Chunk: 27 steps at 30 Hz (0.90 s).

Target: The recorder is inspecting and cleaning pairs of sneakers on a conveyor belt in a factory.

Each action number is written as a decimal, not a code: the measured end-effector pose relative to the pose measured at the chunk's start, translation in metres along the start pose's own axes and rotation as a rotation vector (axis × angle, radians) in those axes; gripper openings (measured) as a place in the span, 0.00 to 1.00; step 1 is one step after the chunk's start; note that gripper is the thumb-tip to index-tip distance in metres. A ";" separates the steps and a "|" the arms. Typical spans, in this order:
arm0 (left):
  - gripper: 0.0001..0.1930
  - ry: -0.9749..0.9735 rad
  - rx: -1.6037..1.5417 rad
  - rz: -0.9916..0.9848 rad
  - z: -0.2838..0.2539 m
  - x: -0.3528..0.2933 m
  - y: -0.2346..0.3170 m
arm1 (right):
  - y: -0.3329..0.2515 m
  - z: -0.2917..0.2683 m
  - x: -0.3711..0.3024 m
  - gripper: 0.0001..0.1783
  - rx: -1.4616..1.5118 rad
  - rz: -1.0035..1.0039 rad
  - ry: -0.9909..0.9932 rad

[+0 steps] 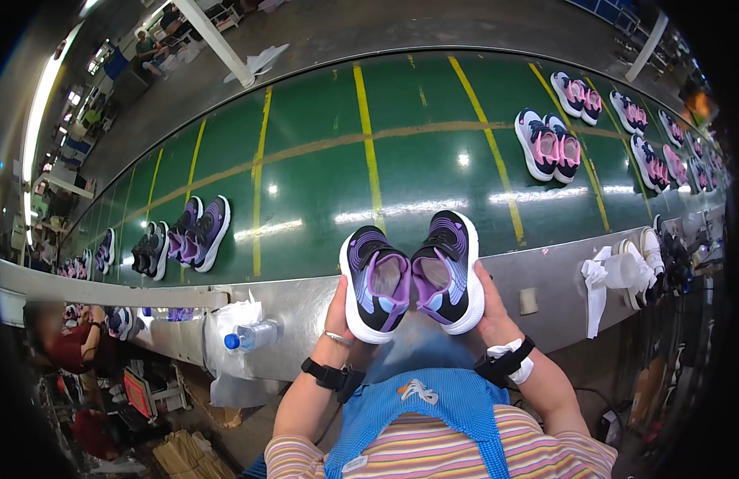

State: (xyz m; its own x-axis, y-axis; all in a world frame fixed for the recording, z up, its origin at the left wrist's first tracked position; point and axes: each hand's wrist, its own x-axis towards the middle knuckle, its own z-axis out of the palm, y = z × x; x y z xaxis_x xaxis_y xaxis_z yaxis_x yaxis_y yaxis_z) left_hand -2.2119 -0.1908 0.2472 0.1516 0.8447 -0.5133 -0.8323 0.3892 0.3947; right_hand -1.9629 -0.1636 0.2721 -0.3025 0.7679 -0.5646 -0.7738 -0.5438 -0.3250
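Note:
Two black and purple sneakers with white soles are held up in front of me, toes pointing away and openings facing me. My left hand (337,310) grips the left sneaker (365,249) by its outer sole, the fingers mostly hidden beneath it. Along the outer side of the right sneaker (456,233), my right hand (492,305) is closed in the same way. At the heels the pair comes close together, while the toes tilt slightly apart. Both sneakers are over the near metal edge of the green conveyor belt (306,184).
Purple sneakers (203,233) and a black pair (152,250) stand on the belt at left; several navy-pink pairs (537,144) at right. A water bottle (254,336) lies on the metal ledge (298,299). White shoes (650,251) sit at right. A co-worker (66,343) is at far left.

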 end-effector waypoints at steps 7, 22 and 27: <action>0.28 -0.214 -0.128 -0.084 -0.005 0.004 -0.008 | 0.017 -0.025 0.010 0.22 0.123 0.124 -0.207; 0.32 -0.207 -0.038 -0.153 -0.035 0.008 -0.013 | 0.035 -0.041 0.013 0.25 0.049 0.245 -0.314; 0.28 -0.143 0.042 -0.167 -0.053 0.006 -0.013 | 0.037 -0.039 0.014 0.26 -0.095 0.169 -0.345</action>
State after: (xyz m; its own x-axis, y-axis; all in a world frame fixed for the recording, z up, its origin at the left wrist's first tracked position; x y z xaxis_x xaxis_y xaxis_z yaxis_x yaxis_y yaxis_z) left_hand -2.2283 -0.2103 0.1984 0.3617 0.8097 -0.4621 -0.7670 0.5402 0.3463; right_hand -1.9738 -0.1864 0.2222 -0.6034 0.7246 -0.3330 -0.6471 -0.6889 -0.3267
